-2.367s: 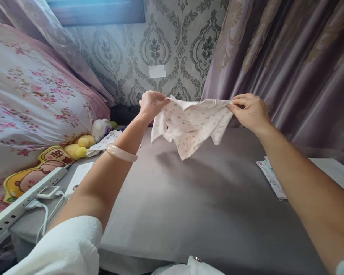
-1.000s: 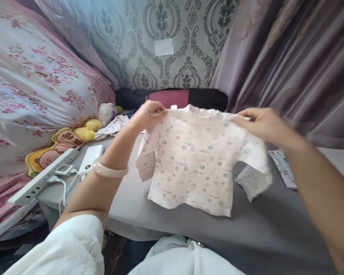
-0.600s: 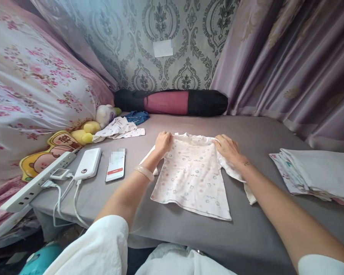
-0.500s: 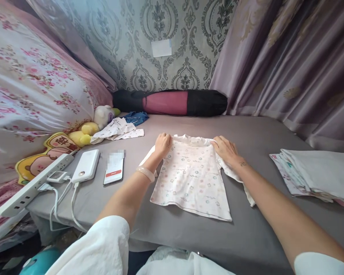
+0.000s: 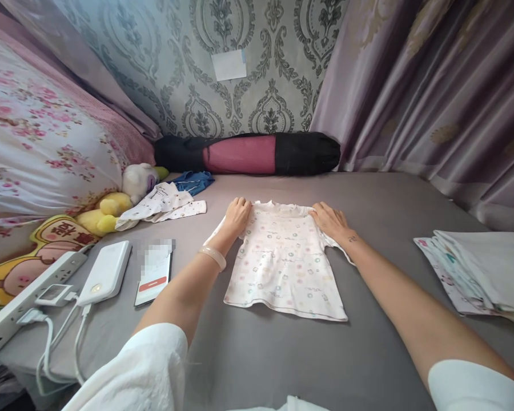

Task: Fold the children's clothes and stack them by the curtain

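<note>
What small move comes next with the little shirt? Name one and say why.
Perhaps slide the right hand off the shirt and smooth the sleeve there: the body lies spread on the grey cover, while that hand and forearm partly hide the sleeve.

A phone [image 5: 154,275] lies beside a power bank [image 5: 105,273], near a power strip [image 5: 25,302].

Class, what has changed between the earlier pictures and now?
The patterned shirt, held up in the air at first, has come down and lies spread on the gray sheet. The left hand and right hand are still at its shoulders. Folded stack and power bank stayed put.
</note>
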### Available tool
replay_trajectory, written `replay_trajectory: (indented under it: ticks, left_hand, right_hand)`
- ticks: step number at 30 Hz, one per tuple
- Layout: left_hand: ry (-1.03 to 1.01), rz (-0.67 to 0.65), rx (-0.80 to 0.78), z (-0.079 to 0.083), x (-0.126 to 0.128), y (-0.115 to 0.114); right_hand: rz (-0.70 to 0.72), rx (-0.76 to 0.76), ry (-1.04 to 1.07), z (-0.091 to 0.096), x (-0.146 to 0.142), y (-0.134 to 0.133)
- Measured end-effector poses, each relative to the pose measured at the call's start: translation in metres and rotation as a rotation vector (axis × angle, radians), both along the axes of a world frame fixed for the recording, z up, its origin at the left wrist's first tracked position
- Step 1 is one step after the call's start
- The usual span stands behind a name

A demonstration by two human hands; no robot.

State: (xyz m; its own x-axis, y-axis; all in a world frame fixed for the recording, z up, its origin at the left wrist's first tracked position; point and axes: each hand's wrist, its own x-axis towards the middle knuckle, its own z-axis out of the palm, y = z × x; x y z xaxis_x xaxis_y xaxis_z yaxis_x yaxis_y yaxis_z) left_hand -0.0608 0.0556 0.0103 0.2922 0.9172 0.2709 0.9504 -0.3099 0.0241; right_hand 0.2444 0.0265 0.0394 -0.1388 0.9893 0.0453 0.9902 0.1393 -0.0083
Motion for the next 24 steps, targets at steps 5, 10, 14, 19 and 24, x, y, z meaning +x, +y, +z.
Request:
replay_trajectory:
  ticks: [5, 10, 14, 19, 24]
  left_hand:
    - [0.015, -0.024, 0.007, -0.002, 0.003, 0.019]
    - [-0.012, 0.001, -0.064, -0.004, 0.011, 0.023]
    - [-0.131, 0.114, -0.163, -0.004, 0.006, 0.022]
    - [-0.441, 0.228, -0.337, 0.010, -0.028, 0.016]
    - [-0.734, 0.272, -0.562, 0.026, -0.068, -0.004]
  right_hand:
    - [0.006, 0.010, 0.005, -0.001, 0.005, 0.015]
    - [0.017, -0.007, 0.029, -0.009, 0.009, 0.021]
    - [-0.013, -0.014, 0.135, -0.014, 0.016, 0.023]
    - [-0.113, -0.132, 0.369, -0.010, 0.048, 0.013]
    - [-0.246, -0.382, 0.753, -0.006, 0.095, -0.022]
